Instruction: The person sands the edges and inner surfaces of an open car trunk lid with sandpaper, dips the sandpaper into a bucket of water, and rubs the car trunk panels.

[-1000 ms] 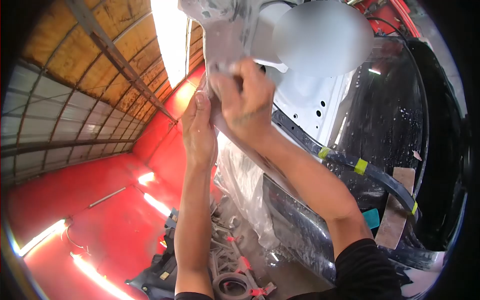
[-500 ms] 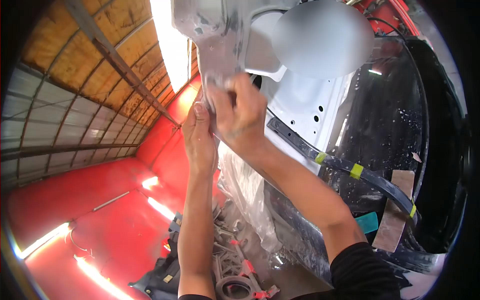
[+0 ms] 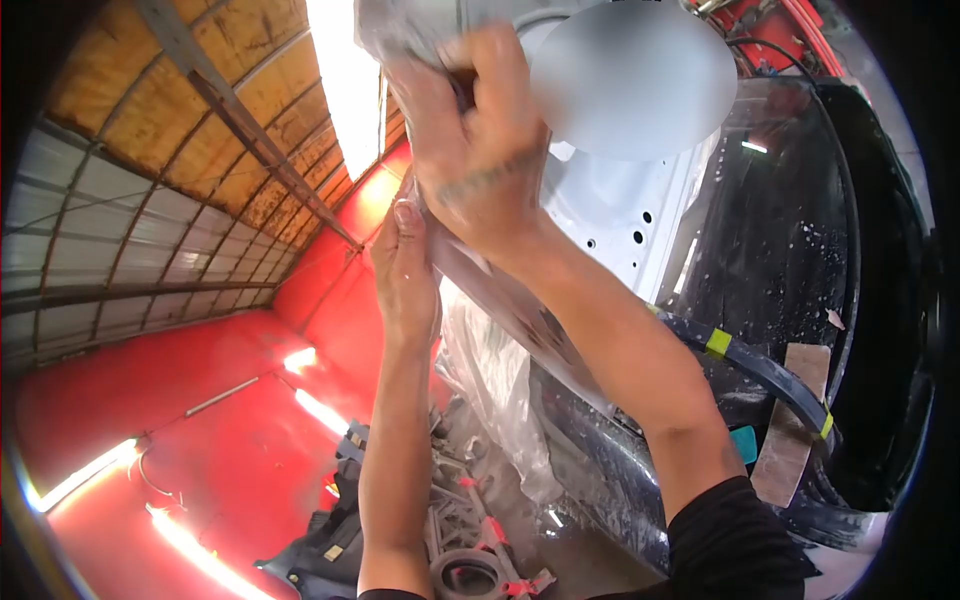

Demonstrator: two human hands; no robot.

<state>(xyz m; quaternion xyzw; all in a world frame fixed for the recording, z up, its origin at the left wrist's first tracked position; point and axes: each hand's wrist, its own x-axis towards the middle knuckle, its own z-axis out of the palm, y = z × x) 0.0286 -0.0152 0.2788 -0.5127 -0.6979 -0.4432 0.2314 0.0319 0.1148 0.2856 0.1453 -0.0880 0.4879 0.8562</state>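
A grey car body panel [image 3: 405, 25], dull on its surface, stands in front of me at the top centre. My left hand [image 3: 405, 270] grips its left edge, thumb on the near face and fingers behind. My right hand [image 3: 495, 150] is curled with bent fingers against the panel's upper face, above and right of the left hand. Motion blurs its fingertips, and whatever lies under them is hidden. Behind my right forearm shows a white metal panel [image 3: 625, 215] with round holes.
Right stands a wet black panel [image 3: 770, 230], with a dark strip bearing yellow-green tape [image 3: 718, 342], a flat brown board [image 3: 795, 430] and a teal piece [image 3: 742, 445]. Below hang plastic sheeting [image 3: 500, 390] and, lower, a round ring [image 3: 468, 577] among parts. A red wall [image 3: 180, 390] fills the left.
My right hand has slid upward and slightly right along the panel, its forearm following. The left hand keeps its grip, shifted only slightly in view.
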